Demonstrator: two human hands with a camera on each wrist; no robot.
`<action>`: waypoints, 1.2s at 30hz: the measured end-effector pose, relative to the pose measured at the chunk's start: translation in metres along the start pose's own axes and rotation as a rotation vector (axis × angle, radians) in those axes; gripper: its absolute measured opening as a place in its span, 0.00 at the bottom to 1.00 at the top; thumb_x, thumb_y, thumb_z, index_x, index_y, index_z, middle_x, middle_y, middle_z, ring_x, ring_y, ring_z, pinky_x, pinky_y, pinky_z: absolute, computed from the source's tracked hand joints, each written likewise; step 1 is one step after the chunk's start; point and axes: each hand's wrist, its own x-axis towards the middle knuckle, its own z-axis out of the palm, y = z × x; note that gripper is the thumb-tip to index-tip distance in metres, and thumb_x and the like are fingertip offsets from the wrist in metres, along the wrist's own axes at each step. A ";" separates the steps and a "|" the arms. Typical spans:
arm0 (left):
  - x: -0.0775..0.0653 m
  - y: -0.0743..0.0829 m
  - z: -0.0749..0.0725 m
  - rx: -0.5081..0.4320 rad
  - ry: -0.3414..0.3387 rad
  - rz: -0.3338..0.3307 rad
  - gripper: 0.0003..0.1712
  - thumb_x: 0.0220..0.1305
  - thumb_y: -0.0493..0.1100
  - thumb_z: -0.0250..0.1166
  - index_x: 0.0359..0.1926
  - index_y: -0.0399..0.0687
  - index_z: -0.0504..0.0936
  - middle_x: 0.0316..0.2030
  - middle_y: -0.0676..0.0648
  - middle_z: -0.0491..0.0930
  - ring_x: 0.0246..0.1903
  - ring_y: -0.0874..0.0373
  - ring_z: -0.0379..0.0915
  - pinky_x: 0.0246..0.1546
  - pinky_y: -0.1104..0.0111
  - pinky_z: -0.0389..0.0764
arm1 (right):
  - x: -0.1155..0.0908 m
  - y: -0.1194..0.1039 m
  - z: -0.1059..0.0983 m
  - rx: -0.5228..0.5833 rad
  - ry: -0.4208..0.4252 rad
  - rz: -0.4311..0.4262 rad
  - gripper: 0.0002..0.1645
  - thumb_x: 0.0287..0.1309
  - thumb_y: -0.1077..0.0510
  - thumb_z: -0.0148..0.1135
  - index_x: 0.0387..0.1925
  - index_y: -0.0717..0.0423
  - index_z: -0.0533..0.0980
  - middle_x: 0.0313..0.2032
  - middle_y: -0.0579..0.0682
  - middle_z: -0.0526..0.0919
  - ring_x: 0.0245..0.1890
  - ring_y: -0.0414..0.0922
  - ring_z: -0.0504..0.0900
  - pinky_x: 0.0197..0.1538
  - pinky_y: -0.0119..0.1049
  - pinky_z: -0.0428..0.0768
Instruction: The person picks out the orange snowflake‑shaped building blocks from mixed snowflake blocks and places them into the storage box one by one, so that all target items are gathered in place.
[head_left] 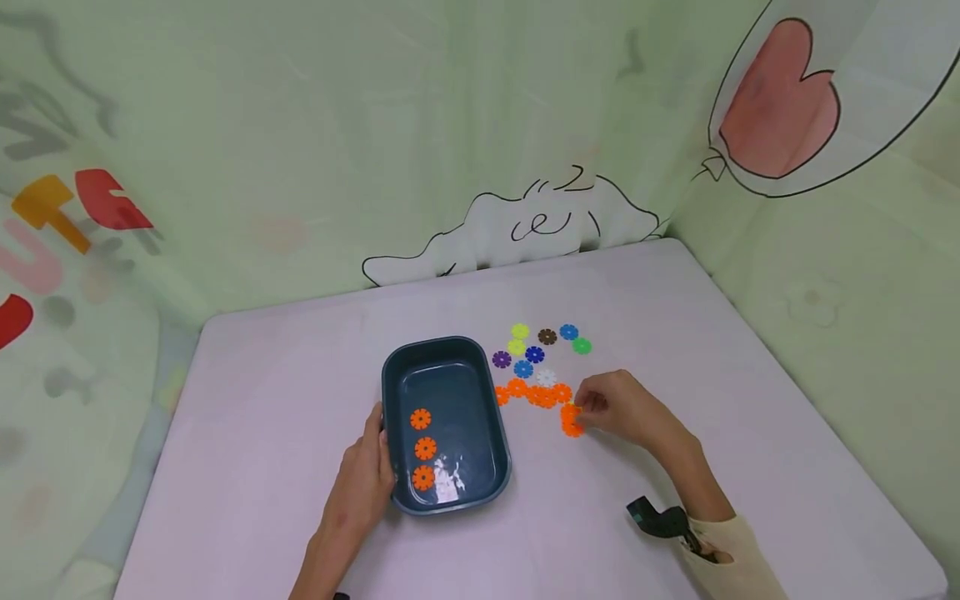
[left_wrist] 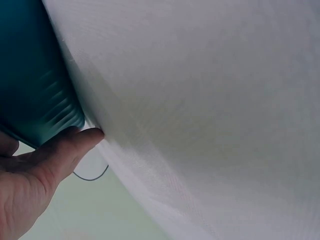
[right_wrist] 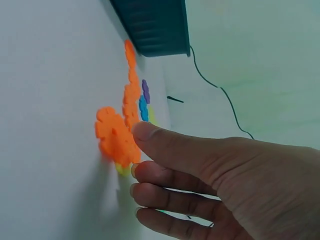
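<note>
A dark blue-green plastic tray [head_left: 450,350] sits mid-table. My left hand [head_left: 360,479] grips its left side; the left wrist view shows that hand [left_wrist: 42,175] at the outer wall and rim. Inside lie three orange interlocking discs [head_left: 425,448], notched round the edge, in a column. Right of the tray, my right hand [head_left: 618,406] pinches an orange interlocking disc [right_wrist: 112,132] at its edge between thumb and index finger, the index mostly hidden. The disc stands tilted close over the table, beside a row of orange discs [head_left: 543,397]. A yellow edge shows beneath it.
Behind the orange row lie loose discs: purple [head_left: 502,359], dark blue [head_left: 535,355], brown [head_left: 547,337], green [head_left: 582,346], white [head_left: 546,377], others yellow and light blue. A pale cloth covers the table [head_left: 285,375]. Printed curtains [head_left: 300,150] hang behind and beside it.
</note>
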 end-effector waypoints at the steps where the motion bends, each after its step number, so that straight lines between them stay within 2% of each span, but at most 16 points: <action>1: 0.000 0.000 0.000 0.001 0.002 0.000 0.34 0.88 0.43 0.48 0.85 0.37 0.52 0.76 0.33 0.70 0.72 0.37 0.73 0.70 0.46 0.75 | 0.000 0.000 0.002 -0.003 -0.005 -0.003 0.10 0.55 0.65 0.82 0.32 0.54 0.85 0.27 0.42 0.81 0.29 0.41 0.77 0.34 0.31 0.83; 11: -0.002 -0.003 -0.001 0.012 0.000 -0.001 0.34 0.88 0.43 0.48 0.85 0.35 0.53 0.76 0.33 0.70 0.73 0.37 0.72 0.71 0.46 0.74 | 0.000 -0.006 0.016 -0.087 -0.018 0.002 0.13 0.51 0.65 0.85 0.33 0.54 0.85 0.28 0.42 0.80 0.30 0.41 0.75 0.36 0.30 0.83; 24: -0.001 -0.003 0.003 -0.005 -0.009 0.005 0.34 0.88 0.43 0.47 0.85 0.36 0.53 0.77 0.33 0.69 0.74 0.37 0.71 0.72 0.46 0.72 | -0.004 -0.004 0.015 -0.051 -0.037 0.031 0.15 0.52 0.66 0.85 0.30 0.53 0.82 0.25 0.42 0.76 0.29 0.41 0.74 0.33 0.30 0.80; 36: -0.001 -0.002 0.001 -0.007 0.020 0.033 0.33 0.88 0.42 0.49 0.85 0.35 0.54 0.75 0.32 0.72 0.72 0.37 0.73 0.71 0.46 0.74 | -0.002 -0.007 0.012 -0.045 -0.055 0.027 0.16 0.51 0.66 0.84 0.27 0.51 0.81 0.24 0.42 0.76 0.28 0.41 0.74 0.32 0.29 0.80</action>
